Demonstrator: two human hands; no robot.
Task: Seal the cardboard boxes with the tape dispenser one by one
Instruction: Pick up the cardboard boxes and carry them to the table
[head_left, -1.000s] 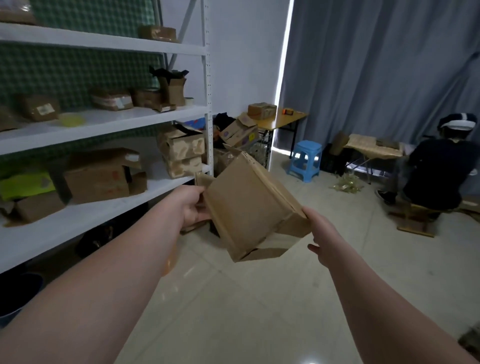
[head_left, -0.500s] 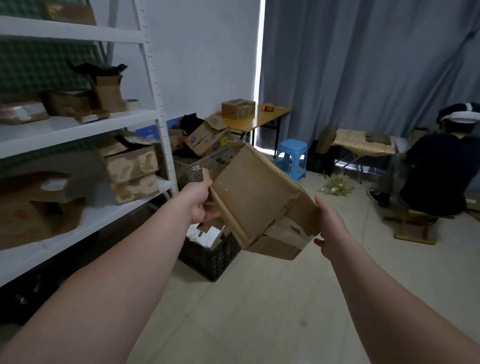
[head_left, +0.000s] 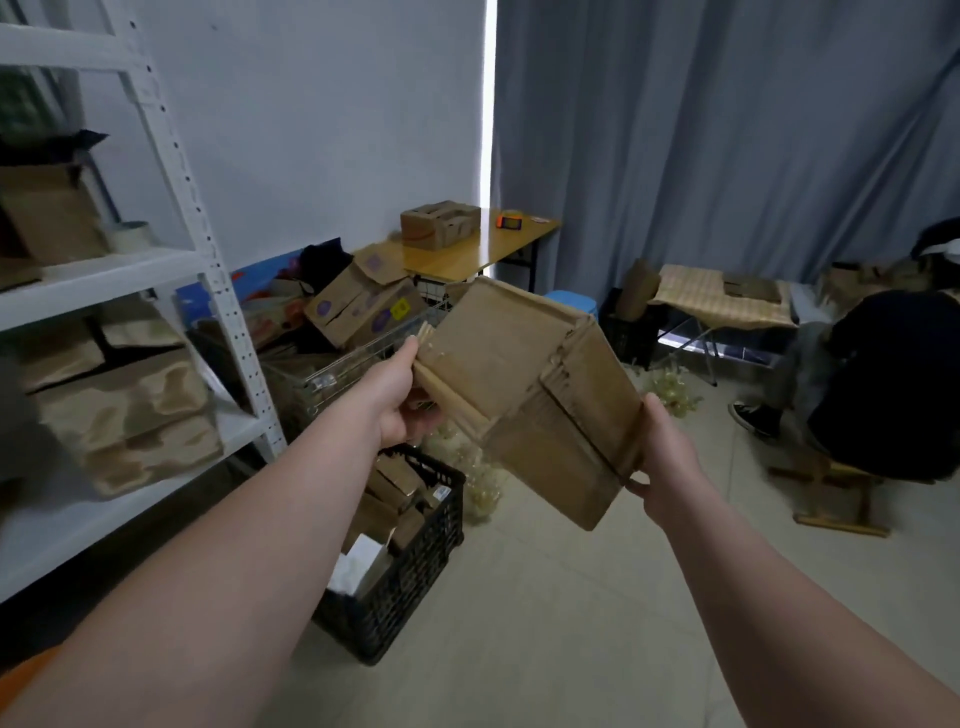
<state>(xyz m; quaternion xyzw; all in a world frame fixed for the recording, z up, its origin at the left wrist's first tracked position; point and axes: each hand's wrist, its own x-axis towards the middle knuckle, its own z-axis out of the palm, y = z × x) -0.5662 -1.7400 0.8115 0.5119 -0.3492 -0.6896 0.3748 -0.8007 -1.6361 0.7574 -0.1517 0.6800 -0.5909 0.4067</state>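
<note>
Cardboard box (head_left: 519, 374) hangs in mid-air at the centre of the head view, tilted so one corner points down toward the floor (head_left: 571, 623), its brown flaps folded over and a seam running across the lower face. It is held between both hands with both arms stretched forward.

At the box's 9 o'clock, the left hand (head_left: 400, 410) pinches the flap edges, thumb on top and fingers curled underneath. At its 4 o'clock, the right hand (head_left: 665, 462) clasps the lower corner. The thumb lies along the edge and one fingertip hooks under, while the other fingers are hidden behind the cardboard.

Below the box at 7 o'clock, a black plastic crate (head_left: 415, 587) stands on the floor, with small cartons inside. At 9 o'clock is a white metal shelf (head_left: 171, 260) loaded with crumpled brown cartons, and a roll of tape (head_left: 130, 234) sits on its middle level. At 12 o'clock a wooden table (head_left: 483, 249) carries a carton (head_left: 439, 223) and a small orange-and-black object (head_left: 509, 221), too small to identify. A seated person in dark clothes (head_left: 893, 384) is at 3 o'clock, in front of a grey curtain (head_left: 727, 130).
</note>
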